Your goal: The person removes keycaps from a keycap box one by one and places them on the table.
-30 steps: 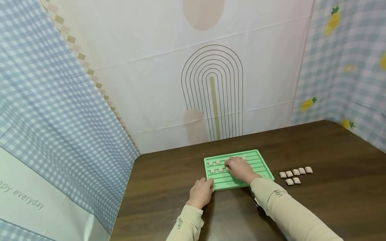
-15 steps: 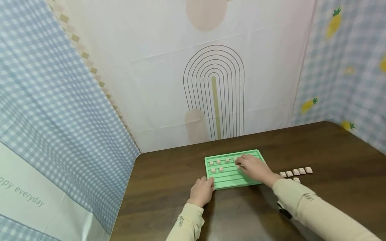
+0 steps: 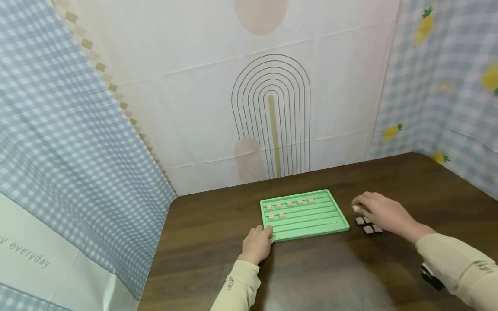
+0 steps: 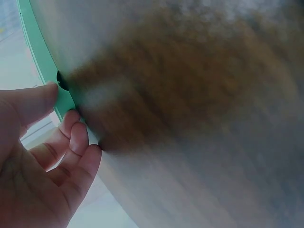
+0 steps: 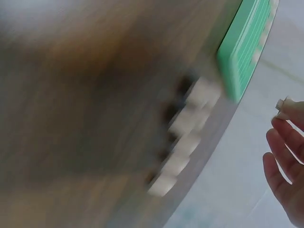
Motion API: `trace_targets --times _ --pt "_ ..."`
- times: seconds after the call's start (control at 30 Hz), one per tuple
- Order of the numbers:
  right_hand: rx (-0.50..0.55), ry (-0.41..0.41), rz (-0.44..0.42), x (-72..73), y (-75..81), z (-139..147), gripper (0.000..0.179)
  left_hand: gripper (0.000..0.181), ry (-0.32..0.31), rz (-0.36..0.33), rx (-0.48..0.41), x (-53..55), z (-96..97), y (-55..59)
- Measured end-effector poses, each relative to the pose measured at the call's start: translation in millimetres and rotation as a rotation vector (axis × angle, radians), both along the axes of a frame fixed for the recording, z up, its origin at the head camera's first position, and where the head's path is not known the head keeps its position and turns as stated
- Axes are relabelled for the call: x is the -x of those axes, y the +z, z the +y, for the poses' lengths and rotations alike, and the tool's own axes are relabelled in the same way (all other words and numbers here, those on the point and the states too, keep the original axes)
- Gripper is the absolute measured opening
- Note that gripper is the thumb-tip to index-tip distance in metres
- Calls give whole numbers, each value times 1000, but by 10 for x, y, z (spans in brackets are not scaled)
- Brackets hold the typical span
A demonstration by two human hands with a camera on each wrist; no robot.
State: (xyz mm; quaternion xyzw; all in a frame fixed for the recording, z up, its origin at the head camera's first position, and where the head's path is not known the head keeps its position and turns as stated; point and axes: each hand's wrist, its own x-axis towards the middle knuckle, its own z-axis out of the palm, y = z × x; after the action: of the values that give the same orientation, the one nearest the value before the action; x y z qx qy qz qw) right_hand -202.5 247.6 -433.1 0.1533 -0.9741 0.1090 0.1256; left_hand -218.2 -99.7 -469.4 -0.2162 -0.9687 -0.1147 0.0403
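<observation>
A light green ridged tray (image 3: 307,224) lies on the dark wooden table. My left hand (image 3: 256,245) grips its near left corner, thumb on one side and fingertips on the other in the left wrist view. Several white keycaps (image 3: 289,203) stand in the tray's far row, and two keycaps (image 3: 282,215) in the row nearer me. To the right of the tray, my right hand (image 3: 383,214) is raised and pinches a white keycap (image 3: 355,208) between thumb and fingertip. Beneath that hand lie several loose keycaps (image 3: 368,230), partly hidden by it.
The brown tabletop (image 3: 206,242) runs around the tray, with its far edge close to a hanging white cloth (image 3: 194,129). Blue checked cloth (image 3: 78,129) hangs at the left, and another checked cloth (image 3: 459,103) with pineapples at the right.
My right hand has left the tray and moved right to the loose keycaps, where it has picked one up. The far row now shows in full. My left hand stays at the tray's corner.
</observation>
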Motion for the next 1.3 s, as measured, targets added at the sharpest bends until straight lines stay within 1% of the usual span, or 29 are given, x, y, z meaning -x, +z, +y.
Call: trace_targets --times 0.13,0.27,0.3,0.43,0.5,0.73,0.8,0.9,1.03,1.2,1.3 --pt "28 -58 -98 -101 -65 302 16 18 2 -18 -5 8 -5 -17" --pt "28 -94 -168 -196 -185 494 18 19 3 -24 -1 16 12 -11" --pt "21 -103 -174 -223 -214 529 17 19 -4 -23 -5 18 27 -2" --pt "-4 -118 -161 -247 -312 570 15 17 -16 -9 -4 15 41 26" --pt "-14 -121 -152 -242 -351 558 13 17 -12 -5 2 12 46 34" --pt "-37 -125 -135 -212 -455 494 14 16 12 -1 27 14 30 8" --pt "-42 -132 -121 -207 -464 489 14 16 15 3 29 15 26 3" --pt "-43 -142 -124 -199 -441 479 17 15 18 11 27 13 9 6" --pt "-20 -152 -159 -197 -382 495 18 15 18 16 31 6 8 9" --pt "6 -140 -175 -190 -309 495 19 16 6 25 31 1 21 15" --pt "25 -124 -171 -155 -264 415 18 15 8 24 27 -8 10 16"
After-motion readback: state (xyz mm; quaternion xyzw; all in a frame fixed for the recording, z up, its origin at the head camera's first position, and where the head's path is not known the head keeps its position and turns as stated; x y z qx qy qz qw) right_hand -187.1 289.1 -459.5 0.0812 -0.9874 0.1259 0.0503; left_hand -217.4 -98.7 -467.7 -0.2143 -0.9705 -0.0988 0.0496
